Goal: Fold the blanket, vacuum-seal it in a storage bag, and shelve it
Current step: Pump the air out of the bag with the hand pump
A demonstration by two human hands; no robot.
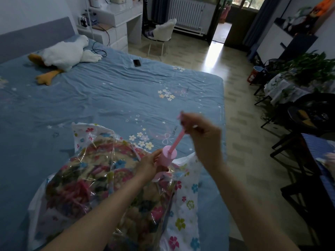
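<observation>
Blanket: I see the floral blanket folded and packed inside the storage bag, nearest to me, low in the view.
Storage bag: the clear vacuum storage bag with a white flower-printed border lies on the near part of the bed; its plastic is crinkled and glossy over the blanket.
Left hand: my left hand is curled around the side of the pink hand pump's cylinder, steadying it on top of the bag.
Hand pump: the pink hand pump stands tilted on the bag, its base at what looks like the valve; the thin pink rod is drawn out and slants up to the right.
Right hand: my right hand is clenched on the handle at the top of the rod, raised above the cylinder; it is motion-blurred, so I cannot make out the handle's shape.
Bed: the blue sheet with small flowers and stars is wrinkled and mostly bare beyond the bag.
Phone: a dark phone lies flat near the far edge of the bed.
Plush goose: a white plush goose with orange feet lies near the headboard, far left.
Chair: a white fluffy chair stands past the bed by the radiator.
</observation>
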